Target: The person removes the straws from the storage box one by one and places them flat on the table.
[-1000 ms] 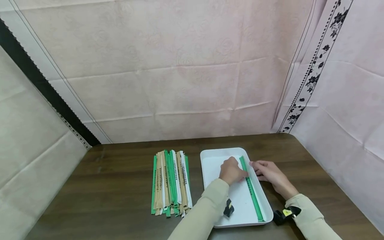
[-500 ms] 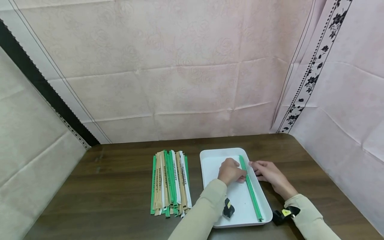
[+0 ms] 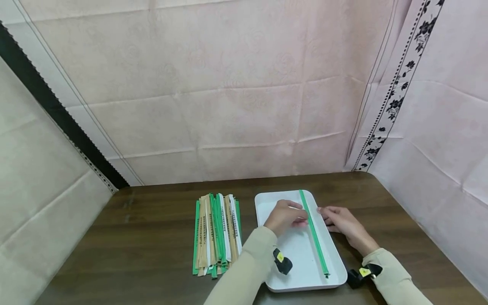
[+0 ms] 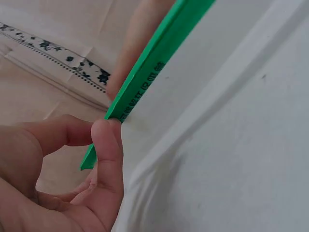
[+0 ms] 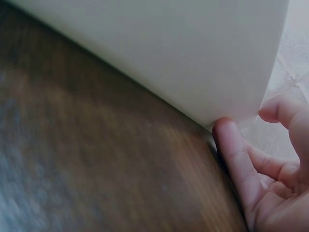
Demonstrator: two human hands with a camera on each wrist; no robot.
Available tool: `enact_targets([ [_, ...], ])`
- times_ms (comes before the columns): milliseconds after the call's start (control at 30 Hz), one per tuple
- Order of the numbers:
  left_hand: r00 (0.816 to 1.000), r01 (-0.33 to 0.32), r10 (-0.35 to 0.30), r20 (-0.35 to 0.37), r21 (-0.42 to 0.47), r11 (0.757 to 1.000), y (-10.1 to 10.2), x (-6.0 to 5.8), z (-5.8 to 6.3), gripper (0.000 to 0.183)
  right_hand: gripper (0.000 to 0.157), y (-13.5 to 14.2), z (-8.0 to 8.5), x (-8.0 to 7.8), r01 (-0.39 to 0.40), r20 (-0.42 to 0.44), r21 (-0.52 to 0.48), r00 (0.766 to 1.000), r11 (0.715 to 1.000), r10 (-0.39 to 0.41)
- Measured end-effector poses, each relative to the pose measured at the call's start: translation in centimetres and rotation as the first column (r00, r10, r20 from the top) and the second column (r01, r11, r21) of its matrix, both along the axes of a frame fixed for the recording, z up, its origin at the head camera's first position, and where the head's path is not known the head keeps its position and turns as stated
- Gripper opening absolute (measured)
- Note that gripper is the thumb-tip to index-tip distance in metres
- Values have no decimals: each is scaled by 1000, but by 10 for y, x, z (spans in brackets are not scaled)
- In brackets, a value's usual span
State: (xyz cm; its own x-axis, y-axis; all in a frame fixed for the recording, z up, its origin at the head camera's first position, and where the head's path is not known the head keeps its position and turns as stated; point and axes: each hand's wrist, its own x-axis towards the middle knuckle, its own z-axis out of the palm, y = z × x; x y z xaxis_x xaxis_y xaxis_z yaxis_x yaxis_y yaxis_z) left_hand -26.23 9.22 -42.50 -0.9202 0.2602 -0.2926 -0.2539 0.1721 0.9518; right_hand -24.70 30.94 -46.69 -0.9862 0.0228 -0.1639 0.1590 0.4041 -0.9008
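My left hand (image 3: 286,217) is over the white tray (image 3: 287,275), pinching a long, thin green paper-wrapped stick (image 3: 314,237) between thumb and index finger. Dark print runs along the wrapper of the green stick (image 4: 149,72) in the left wrist view, and its far end shows past the fingertips. In the head view it slants across the tray, with its far end at the back rim. My right hand (image 3: 342,223) holds the tray's right side. The right wrist view shows one fingertip (image 5: 224,126) low on the tray's outer wall (image 5: 183,53) and another at its rim.
Left of the tray, a pile of similar wrapped sticks (image 3: 216,235) in green, tan and white lies on the brown wooden table (image 3: 152,237). Pale cloth (image 3: 228,106) hangs behind the table and along both sides. Dark camera mounts (image 3: 283,262) sit at both wrists.
My left hand has moved left, pulling the green wrapped stick away from the tray's right wall and back toward the far rim. My right hand stays at the tray's side.
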Motion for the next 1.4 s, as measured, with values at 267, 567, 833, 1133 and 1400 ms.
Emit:
enact_targets([
  [267,1000,11,-13,25,63,998,-45,-17,8,32,58,0,2,-3,-7,2,8,1000,1000,7],
  [567,995,-25,39,-92,143,989,-111,-17,26,33,61,5,4,-1,-15,-4,6,1000,1000,15],
  [833,981,-142,154,-120,99,985,-176,-24,36,32,63,7,7,2,-10,-1,31,1000,999,10],
  [1133,967,-222,224,-123,25,975,-223,-27,18,33,67,7,7,2,-12,17,21,1000,1000,11],
  [1400,950,-301,301,-84,8,954,-245,-28,-4,33,65,0,1,0,-25,21,16,999,1000,25],
])
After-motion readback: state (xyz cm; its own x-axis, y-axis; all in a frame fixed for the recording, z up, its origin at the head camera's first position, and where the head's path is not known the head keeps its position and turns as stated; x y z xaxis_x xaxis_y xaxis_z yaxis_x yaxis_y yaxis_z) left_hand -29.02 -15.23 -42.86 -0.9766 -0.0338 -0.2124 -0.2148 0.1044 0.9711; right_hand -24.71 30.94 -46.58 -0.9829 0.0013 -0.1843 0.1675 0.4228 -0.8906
